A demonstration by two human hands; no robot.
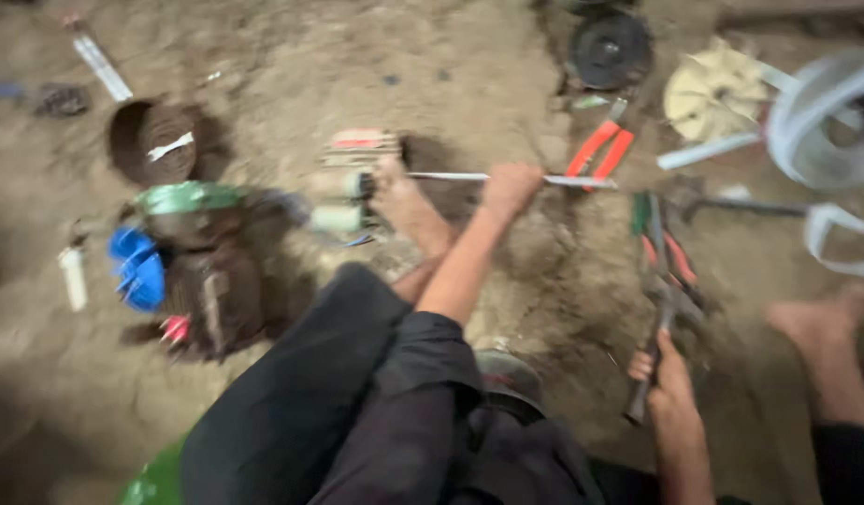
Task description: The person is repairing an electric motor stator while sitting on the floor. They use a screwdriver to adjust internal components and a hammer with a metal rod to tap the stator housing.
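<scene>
Blur: the whole view is smeared by motion, so small parts on the ground are hard to name.
Hidden: the person's lap and dark clothing cover the lower middle; a round dark object (509, 379) there is only partly seen.
Left hand: the left hand (510, 189) is stretched forward and closed around a thin white strip (507, 178) that runs sideways above the ground.
Right hand: the right hand (669, 372) is low at the right, clamped on the handle of a dark tool (658, 323).
Strip position: it lies well ahead of the right hand, its far end by the red-handled pliers (600, 150).
Foot: a bare foot (409, 206) rests just left of the left hand.
Ground: bare brown dirt (292, 65), strewn with a wire coil (156, 140), a blue fan (137, 269) and a white tape roll (825, 117).
</scene>
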